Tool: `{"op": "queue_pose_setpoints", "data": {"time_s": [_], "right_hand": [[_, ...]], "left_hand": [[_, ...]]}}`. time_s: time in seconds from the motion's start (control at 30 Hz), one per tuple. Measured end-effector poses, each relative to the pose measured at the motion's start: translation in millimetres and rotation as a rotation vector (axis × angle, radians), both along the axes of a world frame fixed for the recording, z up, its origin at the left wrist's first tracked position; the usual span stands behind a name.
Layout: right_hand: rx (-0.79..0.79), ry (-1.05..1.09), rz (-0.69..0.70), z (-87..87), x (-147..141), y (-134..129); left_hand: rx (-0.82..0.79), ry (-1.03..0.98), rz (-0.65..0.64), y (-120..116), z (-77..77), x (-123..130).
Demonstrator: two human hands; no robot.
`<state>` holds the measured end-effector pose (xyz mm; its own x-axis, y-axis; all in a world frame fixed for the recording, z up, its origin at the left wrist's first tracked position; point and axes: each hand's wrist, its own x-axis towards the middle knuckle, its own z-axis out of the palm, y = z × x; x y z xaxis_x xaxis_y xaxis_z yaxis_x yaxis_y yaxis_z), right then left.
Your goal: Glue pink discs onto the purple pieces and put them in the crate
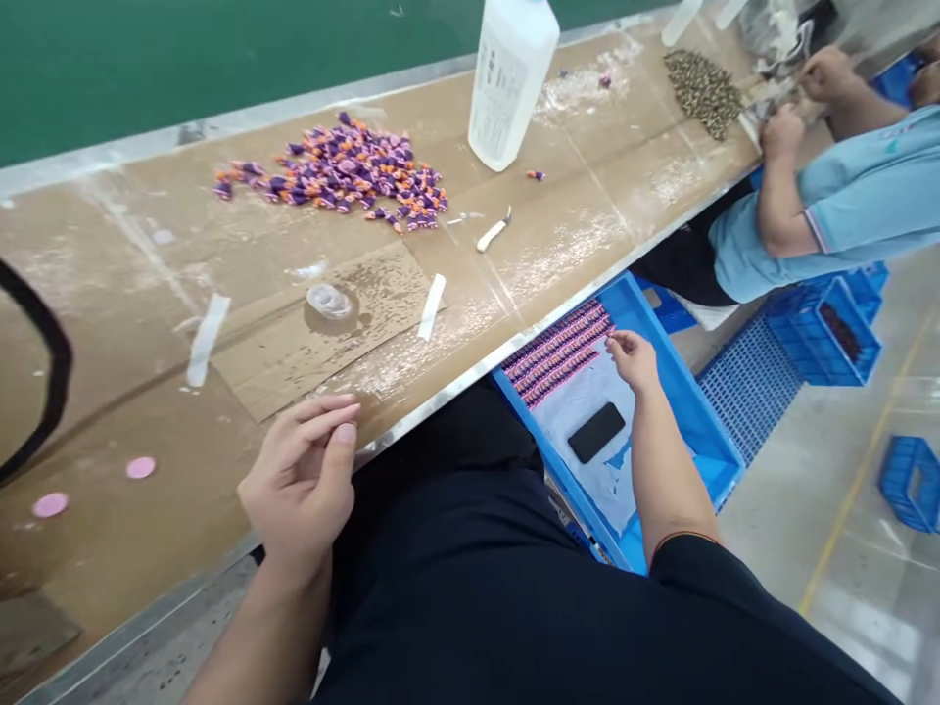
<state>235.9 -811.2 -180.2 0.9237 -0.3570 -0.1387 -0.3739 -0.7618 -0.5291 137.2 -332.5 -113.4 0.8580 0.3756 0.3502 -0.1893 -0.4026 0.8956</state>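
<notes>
My left hand (305, 480) is over the table's front edge, its fingers curled and the thumb against them; I see nothing in it. My right hand (635, 360) reaches into a blue plastic crate (705, 455), thumb and forefinger pinched at the end of a row of small purple, pink and orange pieces (554, 357). The piece at those fingertips is mostly hidden. Below the rows, a black phone (596, 432) lies on the pale crate liner (621, 485). On the table is a loose pile of similar purple and orange pieces (359, 166).
A white bottle (510, 83) stands behind a small white-handled knife (494, 231). Cardboard (271, 367) taped to the table carries a wet clear disc (328, 302). Pink discs (141, 468) lie left. A co-worker in light blue (844, 201) sits right, near more blue crates (829, 333).
</notes>
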Motion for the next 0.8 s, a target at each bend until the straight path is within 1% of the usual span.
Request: {"op": "queue_pose_setpoints", "data": {"time_s": [0.1,0.17,0.27,0.5,0.63,0.8], "right_hand": [[-0.115,0.167,-0.044,-20.5,-5,-16],[-0.179,0.249,-0.035,-28.3,-2,-21],[-0.262,0.337,0.003,-35.3,7,-28],[-0.422,0.455,0.077,-42.2,21,-34],[-0.473,0.487,0.107,-43.5,23,-31],[-0.523,0.515,0.110,-42.2,21,-26]], "left_hand": [[0.001,0.009,0.019,-4,0.4,4],[-0.004,0.018,0.025,-5,1.0,6],[-0.017,0.029,0.045,-6,1.1,7],[-0.049,0.016,0.048,-10,3.7,10],[-0.048,0.022,0.041,-7,5.1,9],[-0.067,0.021,0.036,-5,4.4,8]]}}
